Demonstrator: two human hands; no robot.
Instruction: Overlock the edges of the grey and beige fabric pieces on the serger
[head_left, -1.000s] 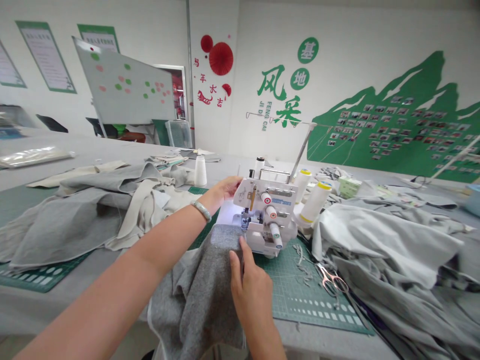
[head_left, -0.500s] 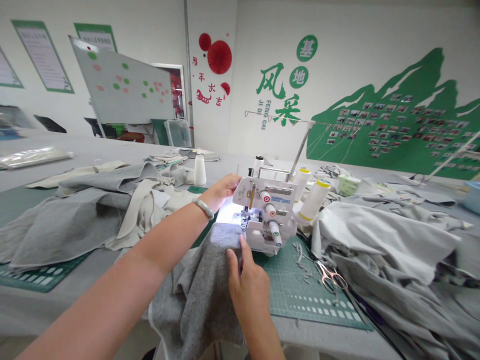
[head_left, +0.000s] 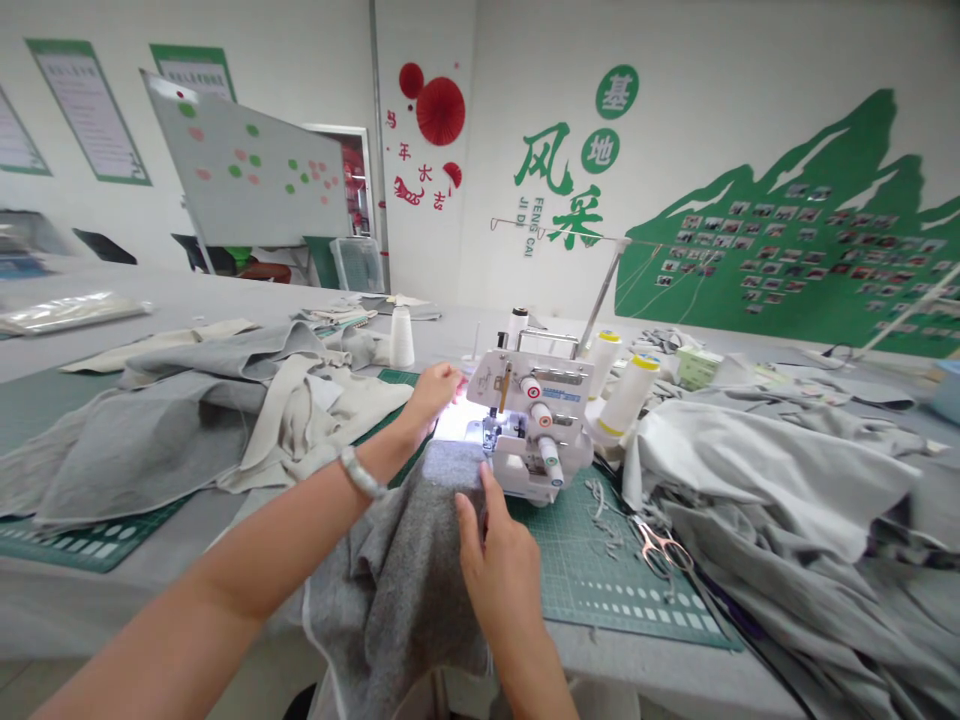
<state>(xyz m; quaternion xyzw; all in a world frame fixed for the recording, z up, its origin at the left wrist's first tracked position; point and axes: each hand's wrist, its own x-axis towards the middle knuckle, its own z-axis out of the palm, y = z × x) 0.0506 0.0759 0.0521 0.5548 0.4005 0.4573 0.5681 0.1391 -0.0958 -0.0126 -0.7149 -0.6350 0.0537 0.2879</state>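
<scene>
Cloth: grey cloth (head_left: 420, 570), mid-to-dark, flecked, soft-looking w/ a fuzzy surface; pale edging along its L side & lower L. Top end fairly flat & brightly lit; rest drops in deep vertical folds, w/ the middle in shadow.
Cloth pos.: top end at the front L of the machine (head_left: 551, 385), by the needle area; lower part hangs over the front edge of the counter (head_left: 607, 655).
Machine: white body, lit needle area, 4 dials on front w/ red, orange, green & blue rings; thread stand rising behind.
L hand (head_left: 437, 392): beyond the cloth's top end, just L of machine, fingers bent in close tog.; can't tell if anything's in them. Bracelet (head_left: 360, 472), pale, on wrist.
R hand (head_left: 504, 565): partly open, index straight w/ tip on the cloth's R edge near the needle area, thumb apart & on cloth; no grip seen.
Cones: 2 white cones (head_left: 628, 398) w/ yellow tops, R of machine; 1 plain white cone (head_left: 401, 338) back L.
Mat: green mat (head_left: 626, 590) under machine, w/ grey scraps (head_left: 600, 510) on it.
Scissors (head_left: 664, 550): pinkish handles, R of the scraps, beside the R pile (head_left: 780, 480) of grey fabric.
L pile (head_left: 150, 440): grey & cream pieces, rumpled.
</scene>
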